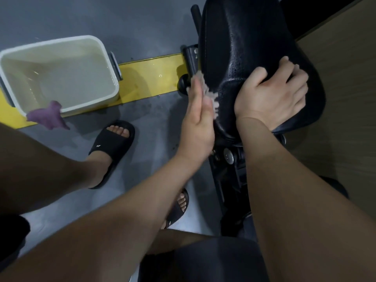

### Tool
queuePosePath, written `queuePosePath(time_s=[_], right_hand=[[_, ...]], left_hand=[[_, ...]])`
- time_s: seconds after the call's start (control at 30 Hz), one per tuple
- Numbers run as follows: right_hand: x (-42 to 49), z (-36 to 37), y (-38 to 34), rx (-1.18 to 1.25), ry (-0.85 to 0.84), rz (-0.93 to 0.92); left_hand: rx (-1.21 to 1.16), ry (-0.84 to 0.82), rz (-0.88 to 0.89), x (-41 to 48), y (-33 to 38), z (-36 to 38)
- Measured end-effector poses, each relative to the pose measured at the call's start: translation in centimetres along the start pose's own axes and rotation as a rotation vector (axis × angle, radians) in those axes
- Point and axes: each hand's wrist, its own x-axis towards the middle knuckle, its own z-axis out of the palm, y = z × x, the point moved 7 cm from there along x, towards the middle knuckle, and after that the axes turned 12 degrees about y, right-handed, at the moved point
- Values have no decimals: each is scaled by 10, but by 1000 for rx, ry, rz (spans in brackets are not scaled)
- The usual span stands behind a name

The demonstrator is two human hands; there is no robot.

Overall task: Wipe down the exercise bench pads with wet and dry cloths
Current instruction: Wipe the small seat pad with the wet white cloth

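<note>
At upper right of the head view, a black padded bench pad [250, 49] runs away from the camera, its textured surface glistening with small droplets near the near end. The left hand [198, 121] lies flat, fingers extended and together, pressing a pale, fluffy cloth [211, 96] against the pad's left side edge; the cloth shows as a ragged fringe between palm and pad. The right hand [272, 94] rests on top of the pad's near end with fingers curled over the surface, gripping the pad itself; a scrap of pale material shows at its fingertips, though whether it is part of the same cloth cannot be told. Beneath the pad's near end, the black metal bench frame [230, 165] with a round silver bolt head descends toward the viewer. A second dark pad [213, 259] fills the bottom edge.

To the left, on the grey floor [142, 25], stands a white rectangular plastic tub [109, 94] holding clear water. A purple cloth [47, 116] hangs over the tub's near rim, well apart from the hands. A yellow floor stripe [150, 72] passes under the tub and meets the bench frame. The person's feet wear black slide sandals [112, 151], one beside the tub and one near the frame's base.
</note>
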Motion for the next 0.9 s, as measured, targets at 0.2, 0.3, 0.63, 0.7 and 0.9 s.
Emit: queuePosePath(time_s=[0.2, 0.3, 0.63, 0.7, 0.9], right_hand=[[0, -2, -2, -4, -8, -9], [0, -4, -2, -4, -8, -5], [0, -3, -2, -23, -57, 4], [0, -3, -2, -22, -70, 8], [0, -3, -2, -33, -108, 12]], left_hand=[[143, -17, 57, -35, 7, 4], [183, -60, 75, -37, 7, 3], [287, -201, 95, 92, 26, 36], [369, -243, 136, 116, 32, 42], [359, -223, 195, 125, 46, 39]])
